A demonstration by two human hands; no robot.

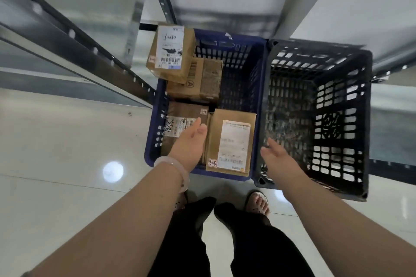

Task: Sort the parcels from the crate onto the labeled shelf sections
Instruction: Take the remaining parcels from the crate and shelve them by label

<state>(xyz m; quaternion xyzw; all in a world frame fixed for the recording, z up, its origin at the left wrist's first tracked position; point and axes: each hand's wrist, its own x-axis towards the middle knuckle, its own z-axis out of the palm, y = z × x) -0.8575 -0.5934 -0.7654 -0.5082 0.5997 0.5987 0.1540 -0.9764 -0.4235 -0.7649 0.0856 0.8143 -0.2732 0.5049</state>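
Note:
A blue crate point(256, 69) stands on the floor with several brown cardboard parcels in it. The nearest parcel point(231, 141) stands on edge with a white label facing me. My left hand point(191, 144) is open, fingers straight, just left of that parcel and above a darker flat parcel point(180, 117) marked with handwriting. My right hand point(276, 157) is open over the rim between the two crates, to the parcel's right. Neither hand touches it. Another labelled parcel point(171, 51) leans on the blue crate's far left corner above a box point(198, 78).
A black crate point(364, 119) with no parcels in it stands against the blue crate's right side. Metal shelf uprights and shelf boards point(94, 49) run along the left and rise behind the crates. My feet point(257, 202) stand on the glossy tiled floor just before the crates.

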